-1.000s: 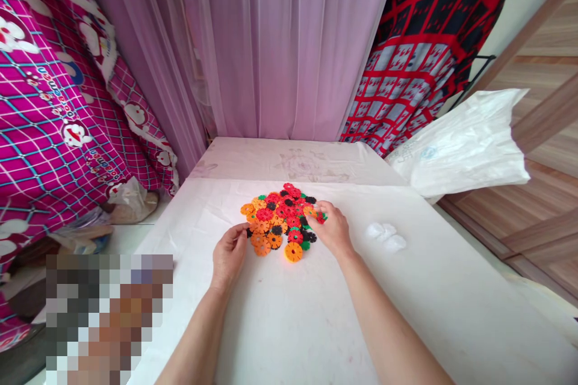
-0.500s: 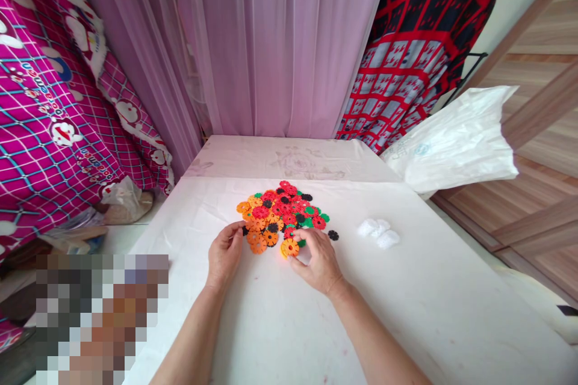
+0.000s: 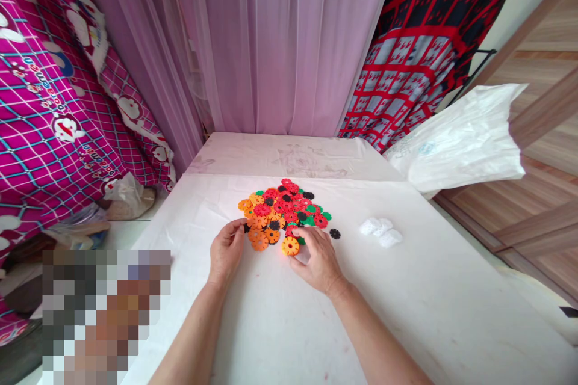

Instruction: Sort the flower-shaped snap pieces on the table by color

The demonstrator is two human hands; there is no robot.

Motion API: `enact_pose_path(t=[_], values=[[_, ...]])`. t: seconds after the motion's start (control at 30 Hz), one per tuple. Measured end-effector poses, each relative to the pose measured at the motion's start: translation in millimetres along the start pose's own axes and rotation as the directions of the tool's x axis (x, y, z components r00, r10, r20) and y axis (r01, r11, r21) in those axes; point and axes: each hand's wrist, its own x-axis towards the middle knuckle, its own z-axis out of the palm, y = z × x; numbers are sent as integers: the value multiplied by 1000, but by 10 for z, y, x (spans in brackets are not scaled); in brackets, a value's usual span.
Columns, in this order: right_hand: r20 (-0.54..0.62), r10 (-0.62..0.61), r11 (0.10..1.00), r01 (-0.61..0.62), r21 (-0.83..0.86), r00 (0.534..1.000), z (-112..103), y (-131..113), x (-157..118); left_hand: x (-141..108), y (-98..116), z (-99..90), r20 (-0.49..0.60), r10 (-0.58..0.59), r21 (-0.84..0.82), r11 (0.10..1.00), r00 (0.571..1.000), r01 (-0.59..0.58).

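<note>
A pile of flower-shaped plastic discs [image 3: 282,204] in red, orange, green and black lies mid-table. At its left edge, my left hand [image 3: 227,248] pinches a black notched disc [image 3: 247,228], which is partly covered by the fingertips. My right hand [image 3: 320,258] is at the near side of the pile, its thumb and forefinger curved round the edge of an orange notched disc [image 3: 290,246]. A green disc [image 3: 301,241] shows partly behind those fingers. Just right of the pile, one black disc [image 3: 335,233] lies apart.
White lacy pieces [image 3: 382,231] lie to the right on the white-covered table [image 3: 271,331]. A white plastic bag [image 3: 460,138] stands at the table's right edge. Behind hang a purple curtain [image 3: 280,42] and a red patterned cloth [image 3: 415,54]. A pink patterned cloth [image 3: 67,96] is at left.
The yellow disc that showed under the orange one at my right hand is now hidden beneath it. My hands stay nearly in place; the view has shifted slightly.
</note>
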Motion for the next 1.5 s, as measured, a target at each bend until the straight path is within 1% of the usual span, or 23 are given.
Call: enact_pose_path(t=[0.13, 0.3, 0.4, 0.5, 0.63, 0.7, 0.77, 0.83, 0.9, 0.97, 1.03, 1.1, 1.17, 1.23, 1.37, 1.5], values=[[28, 38, 999, -37, -24, 999, 26, -5, -27, -1, 2, 3, -5, -8, -12, 1000, 1000, 8], [32, 67, 997, -66, -40, 997, 50, 12, -48, -3, 9, 6, -7, -14, -9, 1000, 1000, 14], [22, 62, 998, -62, -26, 998, 45, 11, -44, -4, 14, 10, -10, -11, -21, 1000, 1000, 11], [-3, 46, 999, -46, 23, 999, 53, 22, -16, -6, 20, 12, -11, -16, -24, 1000, 1000, 15], [-57, 67, 996, -63, 66, 996, 96, 144, 102, -8, 12, 10, -12, -11, -18, 1000, 1000, 11], [-65, 42, 996, -37, 77, 997, 114, 253, 215, -6, -1, 8, -9, -2, -6, 1000, 1000, 2], [-51, -8, 998, 12, 69, 999, 124, 360, 370, -1, -16, 6, -3, 7, 4, 1000, 1000, -7], [-11, -29, 999, 30, 16, 1000, 135, 426, 558, 7, -27, 3, 1, 13, 10, 1000, 1000, -13], [81, -30, 998, 34, -56, 996, 163, 429, 753, 12, -28, 1, 1, 10, 13, 1000, 1000, -10], [206, -61, 992, 82, -96, 977, 215, 385, 919, 13, -21, -1, -4, 4, 14, 1000, 1000, -4], [318, -91, 985, 131, -109, 944, 286, 342, 1026, 9, -9, -2, -6, -2, 8, 1000, 1000, 2], [368, -95, 983, 145, -112, 925, 351, 353, 1061, 6, 0, -1, -4, -3, 1, 1000, 1000, 3], [340, -83, 987, 125, -103, 937, 387, 440, 1033, 5, 2, 2, -6, -1, -1, 1000, 1000, 1], [270, -62, 992, 88, -87, 961, 383, 580, 963, 6, -4, 4, -13, 1, 1, 1000, 1000, -1], [146, 1, 998, 8, -62, 989, 293, 851, 769, 9, -31, 5, -14, 6, 13, 1000, 1000, -6], [30, 53, 998, -52, -46, 998, 194, 952, 577, 6, -48, 5, -5, 12, 16, 1000, 1000, -12]])
